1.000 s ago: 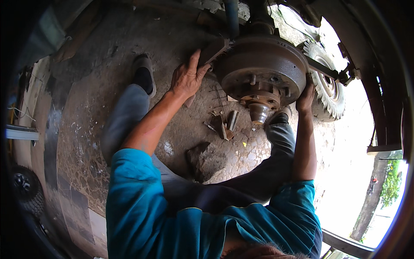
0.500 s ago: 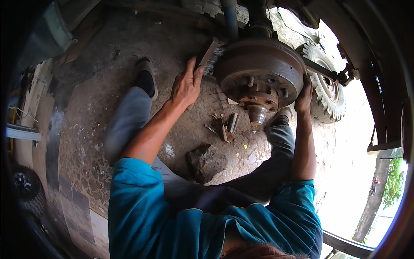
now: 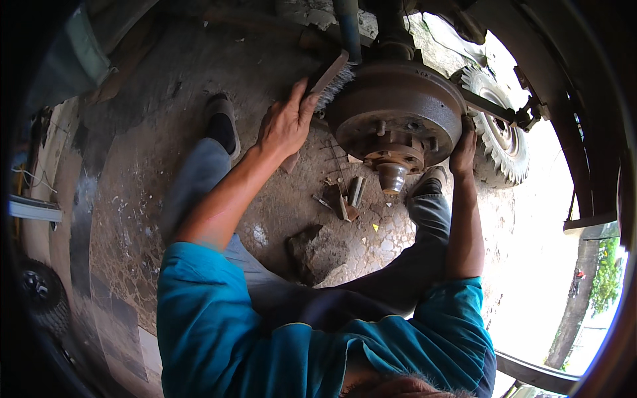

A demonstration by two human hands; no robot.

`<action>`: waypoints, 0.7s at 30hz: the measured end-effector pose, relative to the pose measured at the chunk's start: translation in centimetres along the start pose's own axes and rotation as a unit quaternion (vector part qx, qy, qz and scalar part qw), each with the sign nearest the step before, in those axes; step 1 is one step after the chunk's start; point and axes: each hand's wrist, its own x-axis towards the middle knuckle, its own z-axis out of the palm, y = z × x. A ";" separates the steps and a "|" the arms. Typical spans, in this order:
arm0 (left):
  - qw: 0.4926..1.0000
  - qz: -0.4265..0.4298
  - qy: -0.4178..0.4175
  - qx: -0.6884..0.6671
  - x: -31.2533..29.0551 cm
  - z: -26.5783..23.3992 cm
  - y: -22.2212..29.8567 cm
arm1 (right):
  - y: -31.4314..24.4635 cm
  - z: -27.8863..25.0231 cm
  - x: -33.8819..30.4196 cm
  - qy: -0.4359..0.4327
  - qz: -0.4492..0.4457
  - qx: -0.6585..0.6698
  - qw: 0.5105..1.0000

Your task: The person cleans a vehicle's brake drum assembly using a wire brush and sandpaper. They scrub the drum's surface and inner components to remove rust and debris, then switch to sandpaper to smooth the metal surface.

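A rusty brown brake drum (image 3: 391, 99) hangs at the end of an axle, its studs and round hub (image 3: 393, 176) facing me. In my left hand (image 3: 285, 126) is a brush (image 3: 330, 74) with a wooden back and stiff, pale bristles. Those bristles lie against the drum's left side, and my fingers are closed on the handle. My right hand (image 3: 463, 149) grips the drum's right edge; its fingertips are partly hidden behind the rim.
Below the hub, a metal tube (image 3: 357, 191) and small metal pieces lie on the stained floor. A rough stone block (image 3: 318, 253) sits between my legs. A treaded wheel (image 3: 501, 132) stands behind the drum to the right, and another tyre (image 3: 45, 292) is at far left.
The brush in my left hand has moved slightly up and right along the drum's side, and its bristles show more. My right hand has stayed at the drum's edge.
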 end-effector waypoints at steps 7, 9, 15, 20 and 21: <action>0.985 0.113 -0.130 0.001 7.3 -1.5 9.6 | -1.1 -0.7 0.2 -0.050 0.102 0.076 0.991; 0.984 0.147 -0.105 0.001 8.6 -0.6 9.4 | -2.1 -0.8 0.6 -0.061 0.146 0.120 0.980; 0.991 0.069 -0.117 -0.001 3.9 -3.1 3.9 | -2.9 -1.0 1.0 -0.005 0.115 0.137 0.984; 0.979 0.091 -0.176 0.056 4.8 -4.7 4.3 | 0.8 0.7 -0.5 0.002 0.081 0.077 0.994; 0.971 0.122 -0.188 0.080 6.5 -4.0 7.2 | -1.6 -0.2 0.4 -0.026 0.146 0.153 0.977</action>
